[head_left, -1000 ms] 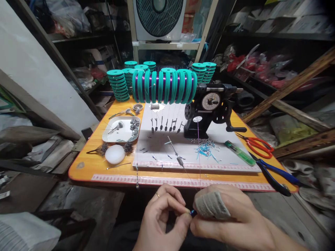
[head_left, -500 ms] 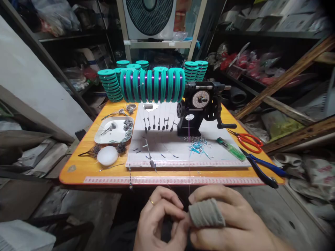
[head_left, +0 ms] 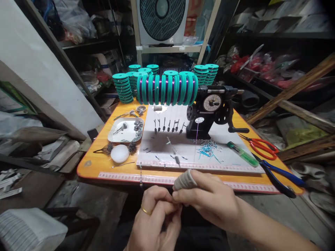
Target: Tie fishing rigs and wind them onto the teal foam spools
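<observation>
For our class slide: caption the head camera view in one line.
Left hand and cloth-wrapped right hand work together before a hand-cranked winder on an orange table.

L hand (head_left: 154, 223) touching R hand (head_left: 206, 198) w/ cloth finger wrap (head_left: 185, 180), nr orange table (head_left: 91, 167).

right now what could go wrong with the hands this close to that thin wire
The thin purple wire hanging from the winding machine could snag on the right hand or its cloth-wrapped finger. The left hand works near a thin line hanging over the table edge, which it might catch and tangle.
</observation>
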Available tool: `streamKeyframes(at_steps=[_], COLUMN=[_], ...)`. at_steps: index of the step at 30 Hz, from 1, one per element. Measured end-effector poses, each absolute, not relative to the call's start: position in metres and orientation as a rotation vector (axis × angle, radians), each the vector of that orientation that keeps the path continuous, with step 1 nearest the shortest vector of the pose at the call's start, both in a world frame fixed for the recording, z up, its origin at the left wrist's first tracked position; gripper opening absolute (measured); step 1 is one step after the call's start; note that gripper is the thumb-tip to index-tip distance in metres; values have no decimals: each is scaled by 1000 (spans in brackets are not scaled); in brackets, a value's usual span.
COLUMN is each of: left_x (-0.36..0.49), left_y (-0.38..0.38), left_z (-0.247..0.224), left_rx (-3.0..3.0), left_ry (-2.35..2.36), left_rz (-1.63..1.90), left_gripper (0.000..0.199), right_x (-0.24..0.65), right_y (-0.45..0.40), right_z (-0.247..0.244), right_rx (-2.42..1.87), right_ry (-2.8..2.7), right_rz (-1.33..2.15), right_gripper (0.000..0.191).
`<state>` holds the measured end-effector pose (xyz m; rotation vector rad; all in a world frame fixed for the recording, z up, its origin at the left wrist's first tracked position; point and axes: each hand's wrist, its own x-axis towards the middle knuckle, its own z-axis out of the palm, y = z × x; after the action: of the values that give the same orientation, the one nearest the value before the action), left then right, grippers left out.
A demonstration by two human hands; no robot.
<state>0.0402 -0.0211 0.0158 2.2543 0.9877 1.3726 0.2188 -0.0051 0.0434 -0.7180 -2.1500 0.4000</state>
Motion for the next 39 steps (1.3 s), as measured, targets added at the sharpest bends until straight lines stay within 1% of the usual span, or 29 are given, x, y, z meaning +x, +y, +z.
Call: streamKeyframes(at_steps=[3, 5, 8, 10, 13, 16, 18, 20, 23, 25, 26, 28, 31, 33, 37, 39], left_x=[38, 34, 30, 31, 38, 45, 49, 52, 57, 59, 59, 59, 59, 58, 56, 53], left_y=[-19, -19, -18, -16, -14, -18, -24, -30, -36, -37, -37, -37, -37, -36, -31, -29], left_z=[13, 11, 12, 15, 13, -3, -19, -32, -40, -40, -39, -38, -37, -37, -28, -19], left_rx=[2521, 2691, 2826, 2775, 2316, 1490, 1039, 778, 651, 644, 650, 687, 825, 938, 1334, 1650], left_ry=[923, 872, 804, 757, 816, 942, 915, 864, 802, 784, 784, 806, 837, 861, 918, 912], left_rz=[1424, 1377, 1303, 1309, 1292, 1168, 1104, 1082, 1088, 1076, 1063, 1042, 1025, 1039, 1144, 1217], left_gripper=[17, 19, 28, 26, 15, 15, 17, 21, 22, 21, 21, 20, 18, 17, 11, 10], right_x=[219, 216, 211, 210, 212, 218, 218, 215, 207, 204, 203, 206, 216, 222, 228, 228], right_y=[-5, -3, 2, 3, -4, -21, -33, -43, -50, -51, -52, -54, -56, -57, -50, -42], right_z=[44, 47, 50, 49, 40, 26, 18, 10, 0, -6, -8, -10, -9, -5, 10, 20], right_rx=[-811, -878, -923, -910, -875, -880, -1025, -1215, -1352, -1330, -1292, -1190, -1075, -1041, -911, -786], right_ry=[-2099, -2079, -2045, -2046, -2082, -1984, -1879, -1790, -1635, -1559, -1565, -1668, -1868, -1964, -2076, -2108], right_rz=[520, 585, 623, 586, 379, 169, 282, 544, 852, 891, 865, 691, 237, 6, -156, -104], right_gripper=[22, 20, 16, 14, 18, 25, 19, 10, 14, 7, 4, 13, 24, 25, 15, 14])
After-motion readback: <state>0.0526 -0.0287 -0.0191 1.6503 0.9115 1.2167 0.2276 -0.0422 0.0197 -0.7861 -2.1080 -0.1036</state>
